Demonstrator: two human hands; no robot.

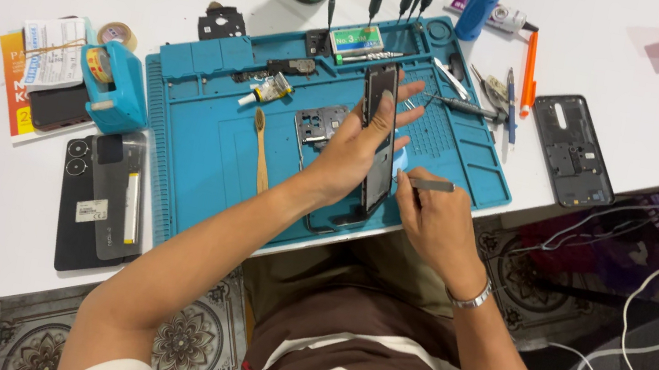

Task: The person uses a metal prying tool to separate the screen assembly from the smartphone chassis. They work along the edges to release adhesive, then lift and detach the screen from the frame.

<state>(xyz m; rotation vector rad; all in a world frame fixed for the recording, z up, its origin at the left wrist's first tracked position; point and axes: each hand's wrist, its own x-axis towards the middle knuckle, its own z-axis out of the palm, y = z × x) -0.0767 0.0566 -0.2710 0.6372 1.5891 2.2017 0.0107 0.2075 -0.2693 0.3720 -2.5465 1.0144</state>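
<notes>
Both hands work over the blue mat [202,146]: left hand [353,149] clasps a phone [380,135], right hand [431,215] pinches tweezers [429,185].

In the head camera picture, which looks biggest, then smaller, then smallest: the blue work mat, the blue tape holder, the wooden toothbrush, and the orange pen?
1. Blue work mat, by far the largest.
2. Blue tape holder.
3. Wooden toothbrush.
4. Orange pen, thinnest, and shorter than the toothbrush, though lying farther from the camera may shrink it a little.
</notes>
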